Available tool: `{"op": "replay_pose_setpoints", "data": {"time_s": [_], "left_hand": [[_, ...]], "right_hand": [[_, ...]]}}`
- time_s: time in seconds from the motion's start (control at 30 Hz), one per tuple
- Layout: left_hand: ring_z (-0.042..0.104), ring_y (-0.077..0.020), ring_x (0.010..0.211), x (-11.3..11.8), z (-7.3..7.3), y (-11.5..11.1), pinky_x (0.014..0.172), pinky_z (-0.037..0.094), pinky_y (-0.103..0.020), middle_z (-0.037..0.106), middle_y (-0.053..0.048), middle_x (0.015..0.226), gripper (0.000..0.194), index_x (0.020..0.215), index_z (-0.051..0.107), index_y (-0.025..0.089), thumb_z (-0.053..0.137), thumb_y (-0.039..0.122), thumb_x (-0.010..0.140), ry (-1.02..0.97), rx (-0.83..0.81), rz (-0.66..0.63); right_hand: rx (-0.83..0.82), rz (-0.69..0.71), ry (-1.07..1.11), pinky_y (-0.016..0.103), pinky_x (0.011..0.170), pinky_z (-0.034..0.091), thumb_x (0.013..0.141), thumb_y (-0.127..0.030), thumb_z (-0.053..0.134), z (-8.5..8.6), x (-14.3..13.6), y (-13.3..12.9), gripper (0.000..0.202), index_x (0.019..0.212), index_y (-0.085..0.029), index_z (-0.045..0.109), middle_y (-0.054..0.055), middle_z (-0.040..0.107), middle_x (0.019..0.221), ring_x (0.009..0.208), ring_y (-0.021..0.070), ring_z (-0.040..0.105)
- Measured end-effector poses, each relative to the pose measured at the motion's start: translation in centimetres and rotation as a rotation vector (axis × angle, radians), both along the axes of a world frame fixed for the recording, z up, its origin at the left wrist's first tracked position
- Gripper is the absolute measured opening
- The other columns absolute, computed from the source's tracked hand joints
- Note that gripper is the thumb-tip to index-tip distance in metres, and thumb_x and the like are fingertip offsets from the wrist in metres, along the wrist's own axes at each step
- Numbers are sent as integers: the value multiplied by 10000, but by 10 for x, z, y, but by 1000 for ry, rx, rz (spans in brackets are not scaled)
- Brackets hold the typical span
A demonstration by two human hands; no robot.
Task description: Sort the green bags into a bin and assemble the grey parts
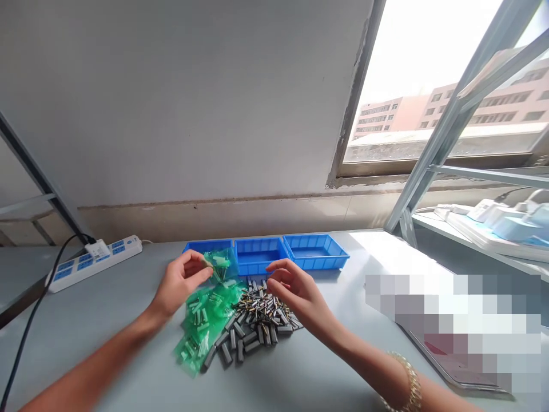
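Between the thumb and fingers of my left hand (182, 280) is the upper edge of a small green plastic bag (221, 263) with small parts inside. More filled green bags (210, 315) lie on the table below it. My right hand (294, 286) hovers over the right side of a loose pile, its fingers bent and thumb apart, with nothing visible in them. That pile holds many thin metal pins (266, 306), some with brass-coloured parts. Dark grey rectangular blocks (251, 343) lie along its front edge.
Three blue bins stand in a row behind the pile: a left bin (189, 245), a middle bin (257, 267) and a right bin (319, 262). A white power strip (96, 263) with a black cable lies left. A metal frame (429, 154) rises at right, near a blurred-out patch on the table.
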State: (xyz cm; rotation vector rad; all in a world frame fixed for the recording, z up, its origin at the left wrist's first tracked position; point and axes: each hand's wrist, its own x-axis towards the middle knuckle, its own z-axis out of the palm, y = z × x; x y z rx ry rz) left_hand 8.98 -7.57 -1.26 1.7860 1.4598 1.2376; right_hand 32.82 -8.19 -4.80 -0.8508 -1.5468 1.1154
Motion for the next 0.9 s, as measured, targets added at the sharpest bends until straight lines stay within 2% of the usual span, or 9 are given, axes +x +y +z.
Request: {"op": "replay_pose_setpoints", "data": {"time_s": [0.13, 0.2, 0.27, 0.37, 0.47, 0.57, 0.7, 0.8, 0.9], "left_hand": [[660, -243, 817, -25, 20, 37, 720, 511, -353, 672, -37, 804, 242, 844, 533, 212, 629, 400, 724, 116, 73, 154], [650, -272, 854, -34, 23, 49, 725, 502, -372, 682, -64, 890, 327, 895, 551, 210, 681, 397, 660, 217, 92, 203], [608, -304, 972, -38, 21, 52, 775, 483, -393, 660, -89, 1014, 352, 949, 550, 220, 667, 382, 659, 317, 145, 256], [588, -294, 1014, -34, 10, 40, 808, 463, -376, 656, -75, 1024, 253, 953, 561, 236, 591, 358, 733, 454, 179, 227], [651, -225, 760, -22, 2, 21, 708, 470, -314, 697, -12, 793, 105, 806, 600, 242, 564, 334, 773, 576, 100, 50], [654, -205, 696, -6, -4, 7, 661, 465, -288, 707, -4, 738, 151, 722, 604, 235, 570, 369, 783, 656, 24, -76], [624, -257, 720, 13, -12, -6, 627, 437, -316, 674, -36, 752, 246, 692, 561, 224, 648, 455, 693, 748, -8, -92], [605, -256, 696, 19, -17, -12, 607, 413, -308, 642, -26, 715, 173, 653, 525, 231, 646, 353, 663, 784, -15, -79], [606, -234, 656, 17, -13, -17, 597, 401, -292, 641, -13, 677, 83, 646, 519, 234, 577, 255, 702, 766, -16, -69]], "right_hand": [[14, -45, 15, 299, 627, 431, 816, -422, 602, 2, 4, 4, 249, 896, -193, 549, -18, 564, 658, 674, 158, 574], [9, -48, 16, 296, 620, 432, 810, -418, 604, 3, 5, 5, 243, 887, -192, 558, -18, 569, 655, 668, 157, 578], [9, -46, 10, 293, 608, 433, 805, -415, 606, 4, 5, 5, 237, 879, -194, 561, -20, 573, 649, 658, 156, 581], [13, -37, 0, 288, 597, 438, 803, -408, 604, 7, 6, 3, 228, 871, -195, 563, -21, 575, 646, 650, 156, 585], [10, -33, -3, 287, 602, 446, 802, -396, 602, 8, 6, 2, 214, 866, -195, 568, -21, 578, 649, 654, 155, 589], [0, -36, -4, 287, 609, 452, 795, -380, 601, 7, 6, 3, 200, 861, -192, 575, -21, 577, 647, 652, 151, 584], [-4, -39, -19, 290, 610, 462, 784, -372, 602, 5, 6, 4, 191, 850, -194, 579, -23, 577, 641, 648, 153, 588], [0, -47, -33, 294, 609, 472, 781, -363, 603, 5, 6, 4, 179, 844, -197, 583, -22, 586, 640, 649, 157, 597], [8, -55, -48, 303, 625, 485, 788, -356, 596, 4, 6, 5, 169, 845, -197, 592, -17, 598, 651, 657, 161, 603]]}}
